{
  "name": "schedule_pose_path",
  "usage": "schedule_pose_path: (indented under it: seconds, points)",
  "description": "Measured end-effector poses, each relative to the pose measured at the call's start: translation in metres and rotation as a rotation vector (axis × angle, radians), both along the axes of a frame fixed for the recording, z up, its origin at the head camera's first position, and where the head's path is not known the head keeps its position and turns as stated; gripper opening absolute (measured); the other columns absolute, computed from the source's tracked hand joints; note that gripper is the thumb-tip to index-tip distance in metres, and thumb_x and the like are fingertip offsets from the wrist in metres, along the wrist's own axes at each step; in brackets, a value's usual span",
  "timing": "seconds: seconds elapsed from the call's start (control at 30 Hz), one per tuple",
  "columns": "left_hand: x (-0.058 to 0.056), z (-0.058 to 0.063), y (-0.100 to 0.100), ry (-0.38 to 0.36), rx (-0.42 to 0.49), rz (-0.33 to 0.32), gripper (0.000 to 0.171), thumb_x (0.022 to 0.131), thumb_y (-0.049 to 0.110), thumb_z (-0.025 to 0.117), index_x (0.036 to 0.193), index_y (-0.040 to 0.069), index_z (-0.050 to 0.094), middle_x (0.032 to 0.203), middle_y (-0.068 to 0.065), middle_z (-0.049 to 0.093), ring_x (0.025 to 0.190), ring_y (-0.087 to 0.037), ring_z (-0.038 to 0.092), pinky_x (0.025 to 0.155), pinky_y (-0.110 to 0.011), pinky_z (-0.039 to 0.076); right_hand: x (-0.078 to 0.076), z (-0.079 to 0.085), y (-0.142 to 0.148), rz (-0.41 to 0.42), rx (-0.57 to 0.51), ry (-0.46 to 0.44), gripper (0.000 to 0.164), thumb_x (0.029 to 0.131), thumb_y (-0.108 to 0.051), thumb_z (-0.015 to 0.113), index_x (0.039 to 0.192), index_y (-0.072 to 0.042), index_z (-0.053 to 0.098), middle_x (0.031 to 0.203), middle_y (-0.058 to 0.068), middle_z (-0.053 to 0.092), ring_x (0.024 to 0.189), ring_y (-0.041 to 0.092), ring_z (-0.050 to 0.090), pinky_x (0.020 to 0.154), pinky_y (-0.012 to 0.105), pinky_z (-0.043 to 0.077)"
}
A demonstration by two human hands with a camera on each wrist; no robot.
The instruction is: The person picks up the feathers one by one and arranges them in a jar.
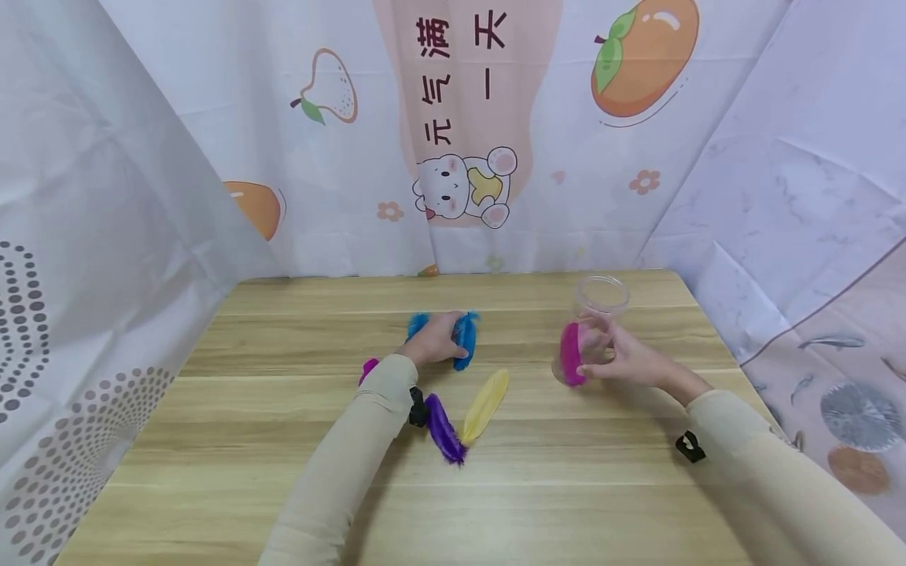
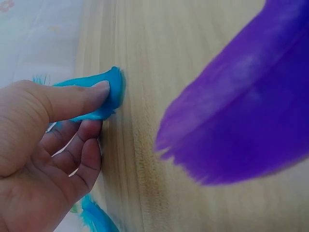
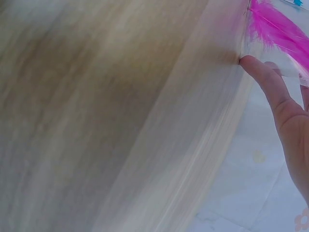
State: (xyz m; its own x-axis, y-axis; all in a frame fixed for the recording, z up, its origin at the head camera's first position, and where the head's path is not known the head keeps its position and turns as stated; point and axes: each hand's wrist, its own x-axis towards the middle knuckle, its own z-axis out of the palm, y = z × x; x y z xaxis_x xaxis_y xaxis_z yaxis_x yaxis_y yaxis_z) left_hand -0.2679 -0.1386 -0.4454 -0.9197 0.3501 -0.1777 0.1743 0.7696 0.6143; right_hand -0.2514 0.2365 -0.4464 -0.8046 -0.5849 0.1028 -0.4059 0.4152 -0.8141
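Note:
My left hand (image 1: 435,339) pinches a bright blue feather (image 1: 465,343) between thumb and fingers, low over the table. In the left wrist view the thumb lies across this feather (image 2: 114,94). A second blue feather (image 1: 418,322) lies on the far side of the hand, partly covered by it. To the right, my right hand (image 1: 626,358) grips the side of a clear cup (image 1: 603,292), fingers and thumb spread around its wall. Inside the cup a magenta feather (image 1: 572,355) shows through; the right wrist view catches only part of the feather (image 3: 280,29) beside the fingers.
A purple feather (image 1: 444,431) and a yellow feather (image 1: 485,407) lie nearer on the wooden table (image 1: 566,487), their lower ends meeting. Another magenta feather (image 1: 369,368) peeks out beside the left sleeve. A printed cloth (image 1: 318,173) hangs behind the table's far edge.

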Motion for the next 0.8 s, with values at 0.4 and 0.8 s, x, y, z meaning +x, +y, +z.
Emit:
schedule_pose_path:
  seconds: [0.4,0.8]
  points:
    - [-0.0027,0.0015,-0.0004,0.01,0.008,-0.024,0.064,0.092,0.007,0.076,0.147,0.001,0.045,0.112,-0.012,0.064,0.1,-0.024,0.06,0.094,-0.037,0.053,0.0011,0.0001,-0.0011,-0.005,0.006,0.017,0.096,0.081,-0.009,0.086,0.154,-0.005,0.023,0.143,0.021,0.042,0.116,0.037,0.052,0.09,0.044,0.053]
    - [-0.0005,0.004,-0.0013,-0.007,0.071,0.002,0.06,0.093,0.008,0.074,0.146,0.001,0.046,0.122,-0.016,0.063,0.113,-0.028,0.062,0.097,-0.039,0.054,0.0002,0.0002,-0.0016,0.004,0.004,0.028,0.098,0.082,-0.008,0.085,0.156,-0.005,0.021,0.144,0.022,0.041,0.117,0.036,0.053,0.093,0.048,0.051]
